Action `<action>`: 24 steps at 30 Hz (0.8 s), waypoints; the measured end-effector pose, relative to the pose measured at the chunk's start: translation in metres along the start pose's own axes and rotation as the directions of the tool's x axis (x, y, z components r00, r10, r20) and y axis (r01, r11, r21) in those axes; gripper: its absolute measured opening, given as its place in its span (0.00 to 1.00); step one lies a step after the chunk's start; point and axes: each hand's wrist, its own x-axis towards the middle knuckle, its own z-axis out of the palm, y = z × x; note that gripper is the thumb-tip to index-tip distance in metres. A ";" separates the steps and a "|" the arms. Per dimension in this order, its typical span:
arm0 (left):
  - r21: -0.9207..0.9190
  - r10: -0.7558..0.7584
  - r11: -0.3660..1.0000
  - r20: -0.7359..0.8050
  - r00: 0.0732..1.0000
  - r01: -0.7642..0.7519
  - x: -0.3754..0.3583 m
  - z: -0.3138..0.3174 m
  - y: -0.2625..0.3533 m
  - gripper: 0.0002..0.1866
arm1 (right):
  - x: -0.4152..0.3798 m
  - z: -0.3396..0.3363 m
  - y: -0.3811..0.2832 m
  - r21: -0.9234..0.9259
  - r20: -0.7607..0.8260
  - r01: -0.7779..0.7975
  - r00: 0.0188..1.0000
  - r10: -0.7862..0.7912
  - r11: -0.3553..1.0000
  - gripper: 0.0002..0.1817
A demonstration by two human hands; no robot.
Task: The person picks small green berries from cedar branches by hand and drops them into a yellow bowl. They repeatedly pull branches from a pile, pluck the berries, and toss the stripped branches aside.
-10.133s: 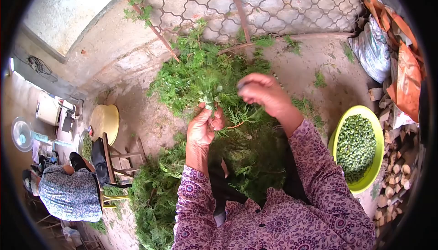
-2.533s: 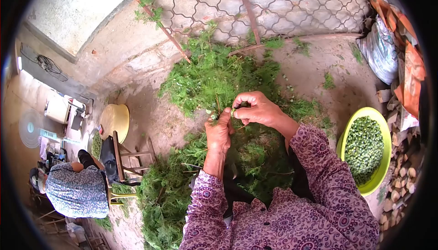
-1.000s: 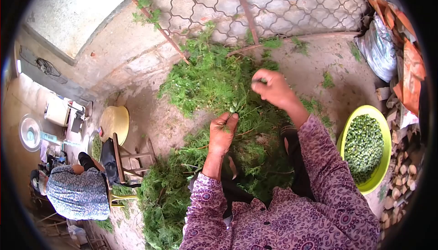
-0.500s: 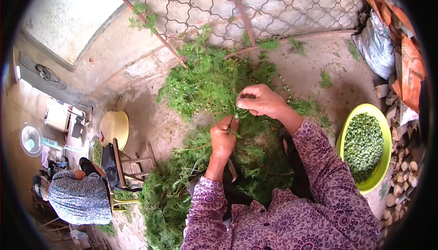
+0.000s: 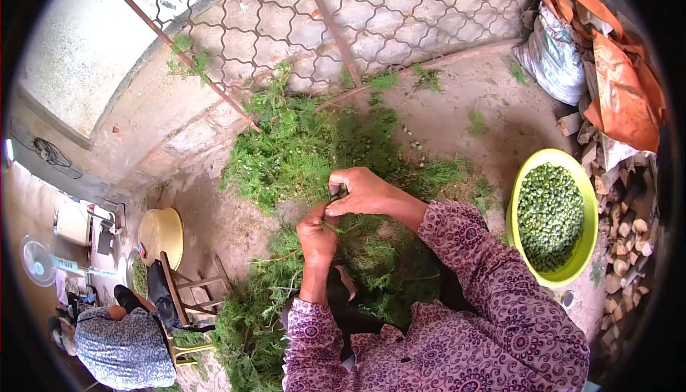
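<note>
My left hand (image 5: 316,237) is closed around a thin green sprig (image 5: 330,225), whose brown stem sticks out to the left. Just above it, touching at the fingertips, my right hand (image 5: 362,192) is pinched; whatever lies between its thumb and finger is too small to name. Beyond both hands a heap of feathery green branches (image 5: 293,145) lies on the ground, and more branches (image 5: 250,320) spread below and to the left. At the right stands a yellow-green basin (image 5: 592,227) holding many small round green pieces (image 5: 550,217).
A metal lattice (image 5: 264,20) leans at the back. Firewood (image 5: 622,249), a white sack (image 5: 554,56) and orange sheeting (image 5: 622,92) line the right. To the left are a wooden chair (image 5: 175,288), a yellow tub (image 5: 163,238), a fan (image 5: 37,260) and another person (image 5: 121,349).
My right hand has come down against my left hand, its fingers closer together. The whole view has shifted, so the surroundings sit further left.
</note>
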 end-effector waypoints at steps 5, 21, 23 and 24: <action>-0.071 -0.130 0.988 0.078 0.988 0.136 -0.001 -0.007 0.005 0.08 | -0.005 -0.003 -0.007 0.151 0.102 -0.058 0.994 0.043 0.987 0.13; -0.344 -0.197 0.908 0.154 0.968 0.240 0.005 -0.014 0.009 0.11 | 0.002 -0.003 0.003 0.602 -0.021 -0.213 0.959 0.281 0.770 0.05; -0.525 -0.346 0.761 0.167 0.923 0.381 0.003 -0.019 0.017 0.10 | 0.007 -0.012 0.013 0.574 -0.209 -0.158 0.920 0.331 0.804 0.05; -0.521 -0.343 0.764 0.169 0.924 0.379 0.002 -0.022 0.019 0.10 | 0.006 -0.019 0.017 0.623 -0.234 -0.138 0.907 0.351 0.770 0.05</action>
